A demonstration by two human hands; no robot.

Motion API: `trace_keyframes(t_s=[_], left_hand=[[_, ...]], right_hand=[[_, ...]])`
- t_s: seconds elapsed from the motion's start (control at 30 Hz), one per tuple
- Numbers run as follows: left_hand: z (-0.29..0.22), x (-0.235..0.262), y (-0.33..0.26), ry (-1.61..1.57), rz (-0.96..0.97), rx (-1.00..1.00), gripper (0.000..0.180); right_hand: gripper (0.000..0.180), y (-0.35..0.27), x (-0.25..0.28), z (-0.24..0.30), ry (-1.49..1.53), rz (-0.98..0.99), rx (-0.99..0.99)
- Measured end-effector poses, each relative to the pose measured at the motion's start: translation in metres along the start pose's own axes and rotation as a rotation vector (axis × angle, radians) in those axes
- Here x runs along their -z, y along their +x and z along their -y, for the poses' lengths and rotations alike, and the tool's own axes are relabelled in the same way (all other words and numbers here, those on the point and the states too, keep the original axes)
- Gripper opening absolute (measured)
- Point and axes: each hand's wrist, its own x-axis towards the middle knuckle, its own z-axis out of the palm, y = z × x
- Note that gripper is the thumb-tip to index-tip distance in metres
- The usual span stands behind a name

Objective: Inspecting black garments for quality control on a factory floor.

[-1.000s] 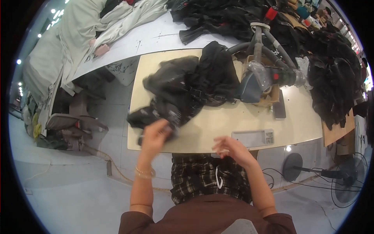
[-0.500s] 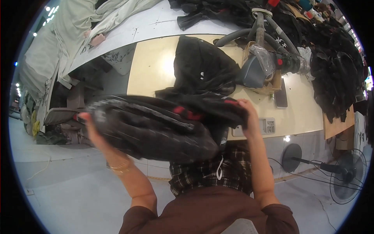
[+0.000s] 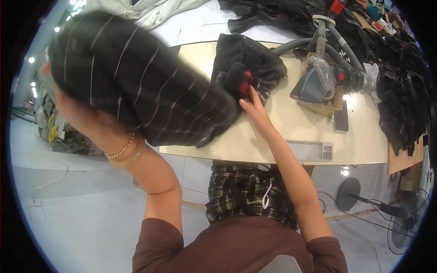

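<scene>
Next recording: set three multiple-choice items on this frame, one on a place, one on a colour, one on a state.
1. Where does the phone lie?
A. on the table, right of the sewing machine
B. on the floor
C. in the left hand

2. What colour is the garment in the left hand?
A. white
B. black with thin pale lines
C. red

3. How is that garment placed?
A. folded flat on the table
B. hung on a rack
C. lifted above the table's left end

Answers:
1 A, it rests beside the sewing machine.
2 B, pale lines cross dark cloth.
3 C, the left hand raises it while the right hand holds its other end.
</scene>
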Motion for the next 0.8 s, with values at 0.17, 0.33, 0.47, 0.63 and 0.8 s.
trace_keyframes(t_s=[0.17,0.33,0.47,0.63,0.8], left_hand=[[0.008,0.007,-0.058,-0.098,0.273,0.249,0.051],[0.032,0.041,-0.088,-0.171,0.360,0.549,0.055],[0.098,0.072,-0.070,-0.240,0.269,0.844,0.058],[0.136,0.129,-0.127,0.494,0.323,0.821,0.066],[0.157,0.156,-0.165,1.070,0.347,0.394,0.074]], right_hand=[[0.077,-0.011,-0.019,0.012,-0.325,0.111,0.248],[0.051,-0.067,0.011,0.035,-0.186,0.129,-0.042],[0.028,-0.091,0.053,0.037,0.225,0.008,-0.439],[0.014,-0.121,0.077,0.022,-0.799,-0.338,-0.195],[0.013,-0.114,0.043,0.021,-0.757,-0.294,0.078]])
